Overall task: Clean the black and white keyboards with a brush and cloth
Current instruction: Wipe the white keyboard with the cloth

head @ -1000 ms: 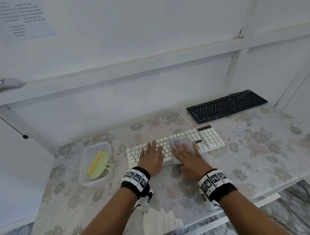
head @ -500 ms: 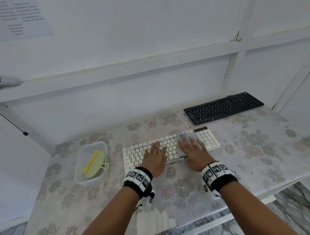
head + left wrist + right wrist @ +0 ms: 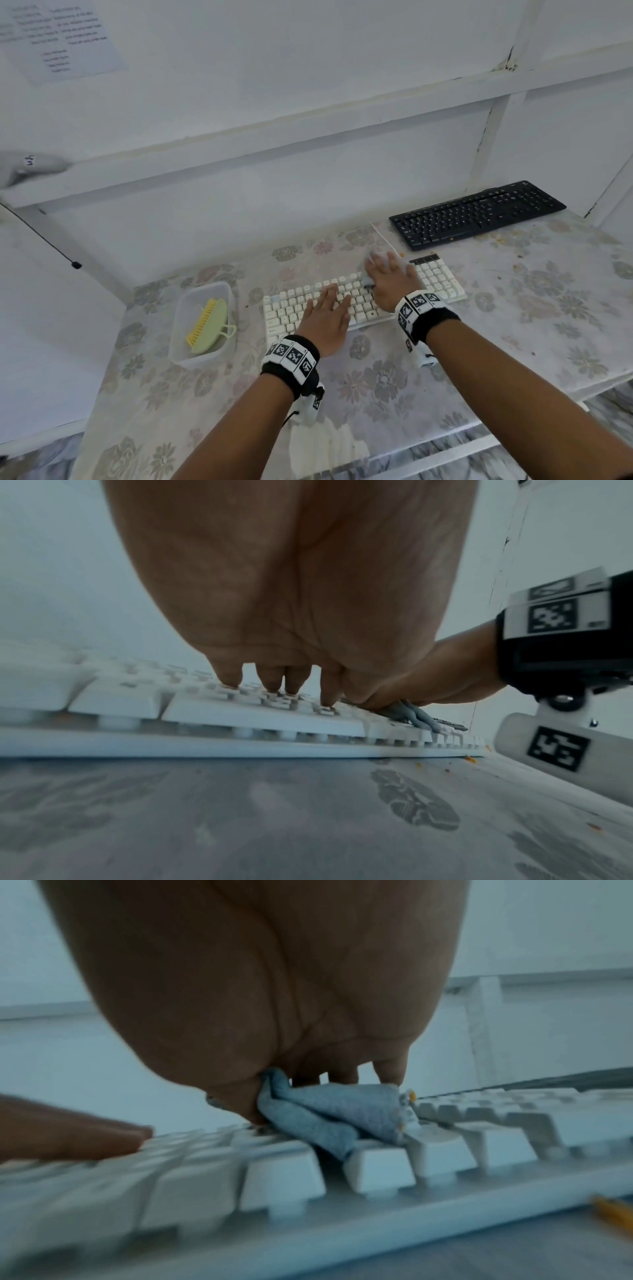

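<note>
Left hand [image 3: 325, 317]: fingers [image 3: 228, 679] extended, tips resting on the keys of the white plastic keyboard [image 3: 291, 308]; nothing held. Right hand [image 3: 390, 281]: fingers spread flat, pressing a crumpled pale grey-blue cloth [image 3: 329, 1112] onto the keys right of centre, thumb against the cloth's fold; the wrist view is blurred. The white keyboard lies on a table covered with a worn floral-print sheet [image 3: 376, 383]; orange crumbs lie on the sheet near the keyboard's edge. The flat black keyboard [image 3: 476, 214] lies behind and to the right, against the back wall, apart from the white one. The pale green brush with yellow bristles [image 3: 209, 323] sits in a clear plastic tub [image 3: 219, 291] left of the white keyboard. White-painted walls with horizontal rails enclose the table; a printed paper sheet [image 3: 65, 37] hangs upper left.
</note>
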